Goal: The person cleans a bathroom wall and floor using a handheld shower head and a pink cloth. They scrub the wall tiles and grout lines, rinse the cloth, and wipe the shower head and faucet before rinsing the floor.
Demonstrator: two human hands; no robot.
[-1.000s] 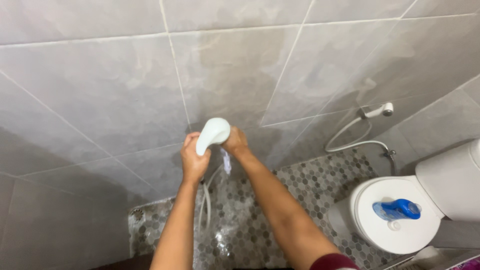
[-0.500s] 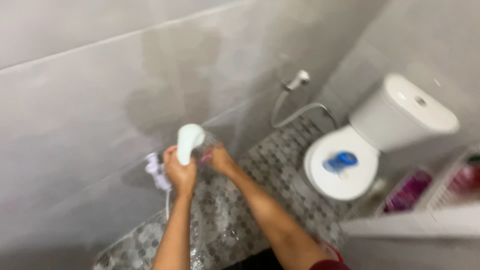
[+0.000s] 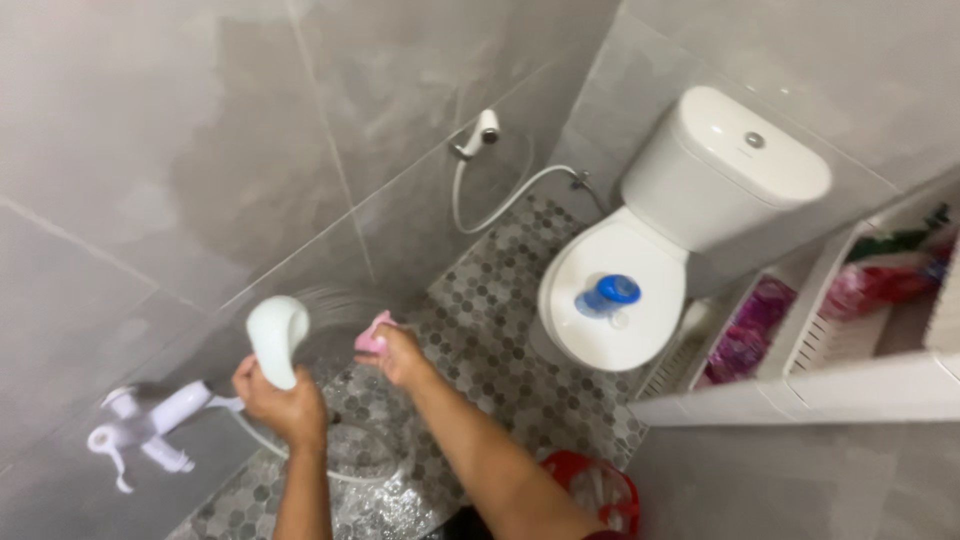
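We see the left hand [image 3: 280, 400] wrapped tight round the handle of a white shower head [image 3: 277, 335], near-left of frame, head end up and its spray face turned away from us toward the wall. Right hand [image 3: 398, 355] sits just right of it, fingers pinched on a small pink cloth [image 3: 373, 336], which pokes out above the knuckles; the two hands are near each other but not touching. White hose [image 3: 345, 465] loops below the hands over the wet hex-tile floor [image 3: 500, 310]. White wall tap [image 3: 150, 425] at far left edge, low on the grey tiled wall [image 3: 150, 150]. Packages etc: 1 blue bottle [image 3: 608, 295] lying on the closed lid of the white toilet [image 3: 640, 270], right of centre; label unreadable at this res. White shelf unit [image 3: 850, 390] at right edge w/ 2 purple-pink packs, one on the lower tier [image 3: 745, 335], one on the upper [image 3: 875, 280], plus a green item beside the upper one, too blurred to ID. 1 red bin [image 3: 595, 490] w/ clear liner at near edge. 1 white bidet sprayer [image 3: 480, 130] hung on the far wall, its hose curving down to a valve by the toilet.
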